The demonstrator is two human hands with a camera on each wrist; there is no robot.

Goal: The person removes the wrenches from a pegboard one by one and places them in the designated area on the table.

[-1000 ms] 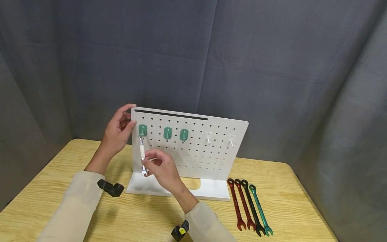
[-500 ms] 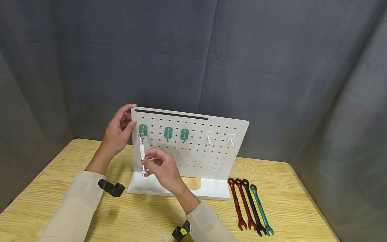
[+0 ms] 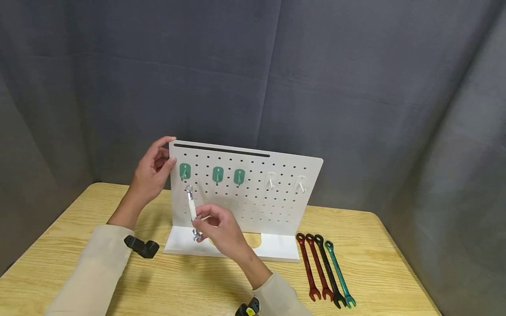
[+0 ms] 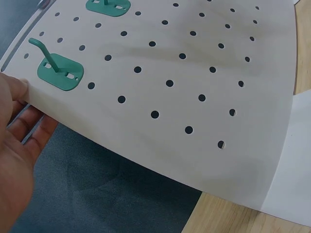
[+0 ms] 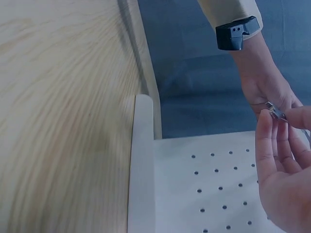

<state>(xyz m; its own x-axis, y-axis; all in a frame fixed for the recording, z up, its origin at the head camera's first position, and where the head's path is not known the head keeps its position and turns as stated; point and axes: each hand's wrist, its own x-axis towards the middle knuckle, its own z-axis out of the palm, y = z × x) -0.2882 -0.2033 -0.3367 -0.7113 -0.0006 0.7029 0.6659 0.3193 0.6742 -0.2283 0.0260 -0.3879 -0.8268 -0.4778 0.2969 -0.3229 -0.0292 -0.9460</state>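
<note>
A white pegboard stand [image 3: 290, 215] rises from the table. My left hand [image 3: 152, 171] grips its upper left edge, the thumb on the front face and the other fingers behind. With thumb and fingers, my right hand [image 3: 223, 230] pinches a silver combination wrench [image 3: 192, 207] near its open end. The wrench tilts slightly in front of the board, its ring end up, below and right of the leftmost green hook [image 3: 185, 171]. That hook [image 4: 60, 73] carries nothing in the left wrist view. In the right wrist view, the fingertips partly cover the wrench's end [image 5: 272, 110].
Two more green hooks, a middle one [image 3: 218, 174] and another [image 3: 239, 176], sit on the board, with two white hooks [image 3: 271, 180] further right. Several wrenches, red [image 3: 307, 265], black [image 3: 329, 270] and teal [image 3: 340, 272], lie right of the stand. A dark curtain [image 3: 336, 87] hangs behind.
My right hand has brought the silver wrench down and to the right, so its ring end no longer overlaps the leftmost green hook. The left hand keeps its grip on the board.
</note>
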